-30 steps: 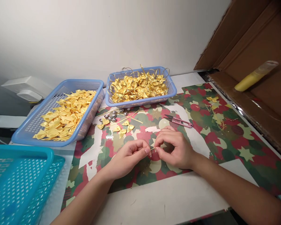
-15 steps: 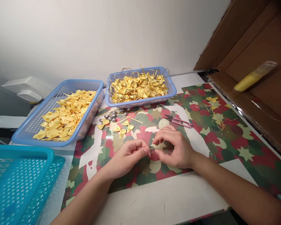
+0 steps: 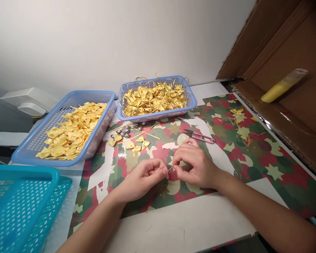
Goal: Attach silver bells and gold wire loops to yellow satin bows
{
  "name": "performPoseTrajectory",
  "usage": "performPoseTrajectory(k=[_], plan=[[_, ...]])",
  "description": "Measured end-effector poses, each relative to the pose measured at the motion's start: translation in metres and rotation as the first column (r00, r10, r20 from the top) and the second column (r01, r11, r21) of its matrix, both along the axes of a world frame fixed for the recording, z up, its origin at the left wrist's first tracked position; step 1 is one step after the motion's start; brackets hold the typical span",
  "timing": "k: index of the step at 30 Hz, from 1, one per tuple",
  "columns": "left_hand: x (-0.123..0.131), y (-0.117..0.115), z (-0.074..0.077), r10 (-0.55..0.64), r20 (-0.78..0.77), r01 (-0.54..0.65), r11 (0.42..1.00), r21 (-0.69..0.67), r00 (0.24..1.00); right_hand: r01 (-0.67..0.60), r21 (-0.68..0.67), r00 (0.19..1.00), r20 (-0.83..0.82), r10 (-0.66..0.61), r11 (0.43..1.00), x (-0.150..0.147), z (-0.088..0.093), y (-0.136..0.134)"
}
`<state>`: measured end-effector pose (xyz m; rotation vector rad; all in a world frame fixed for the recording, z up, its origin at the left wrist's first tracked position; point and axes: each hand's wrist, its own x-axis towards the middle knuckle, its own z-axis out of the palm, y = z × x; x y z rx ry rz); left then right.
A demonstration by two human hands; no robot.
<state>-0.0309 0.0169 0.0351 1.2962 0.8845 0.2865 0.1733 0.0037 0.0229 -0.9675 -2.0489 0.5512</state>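
Observation:
Over the patterned mat, my left hand (image 3: 146, 177) pinches a short, thin gold cord (image 3: 170, 168) between thumb and index finger. My right hand (image 3: 193, 163) faces it closely, thumb and index finger closed at the cord's other end. Most of the cord is hidden in my fingers. Beyond the hands lie several yellow satin bows (image 3: 133, 148), a few loose gold cords (image 3: 144, 131) and a small cluster of silver bells or beads (image 3: 125, 132). Pink-handled thread snips (image 3: 200, 136) rest just past my right hand.
A blue basket (image 3: 105, 116) of yellow bows stands at left. Another blue basket (image 3: 158, 117) at the back holds bows with gold cords. Teal baskets (image 3: 23, 196) sit at front left. Bow and thread scraps (image 3: 243, 133) lie at right, near a cardboard wall (image 3: 279, 45) with a yellow tube (image 3: 281, 87).
My right thumb and index finger have closed from apart onto the cord's free end. My left hand keeps its pinch nearly in place.

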Motion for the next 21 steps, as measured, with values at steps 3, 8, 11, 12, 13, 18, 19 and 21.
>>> performPoseTrajectory(k=[3, 8, 11, 12, 13, 18, 19, 21], plan=[[-0.001, 0.001, 0.0, 0.0, 0.019, 0.0, 1.0, -0.015, 1.0, -0.076, -0.03, 0.992, 0.098, 0.079, 0.997, 0.009, 0.005, 0.005], [-0.002, 0.003, -0.002, 0.043, 0.066, -0.045, 0.999, 0.019, 0.997, -0.009, -0.1, 0.992, 0.125, 0.022, 0.995, 0.027, 0.009, 0.013], [-0.003, 0.003, -0.004, 0.08, 0.082, -0.084, 0.995, 0.046, 0.993, 0.107, -0.109, 0.992, 0.079, -0.098, 0.988, 0.035, 0.008, 0.017], [-0.003, 0.003, -0.005, 0.087, 0.088, -0.091, 0.995, 0.049, 0.992, 0.125, -0.124, 0.991, 0.055, -0.119, 0.984, 0.036, 0.008, 0.017], [-0.003, 0.002, -0.005, 0.091, 0.091, -0.096, 0.994, 0.05, 0.992, 0.122, -0.151, 0.992, 0.026, -0.12, 0.981, 0.035, 0.008, 0.016], [-0.001, 0.001, -0.003, 0.074, 0.108, -0.081, 0.995, 0.055, 0.991, -0.045, -0.265, 0.988, -0.152, 0.004, 0.963, 0.012, 0.006, 0.004], [0.0, 0.001, -0.002, 0.065, 0.106, -0.071, 0.996, 0.058, 0.992, -0.066, -0.258, 0.983, -0.185, 0.018, 0.964, 0.007, 0.004, 0.002], [0.001, 0.0, 0.0, 0.048, 0.084, -0.054, 0.997, 0.062, 0.995, -0.095, -0.232, 0.972, -0.231, 0.04, 0.968, 0.0, 0.002, -0.001]])
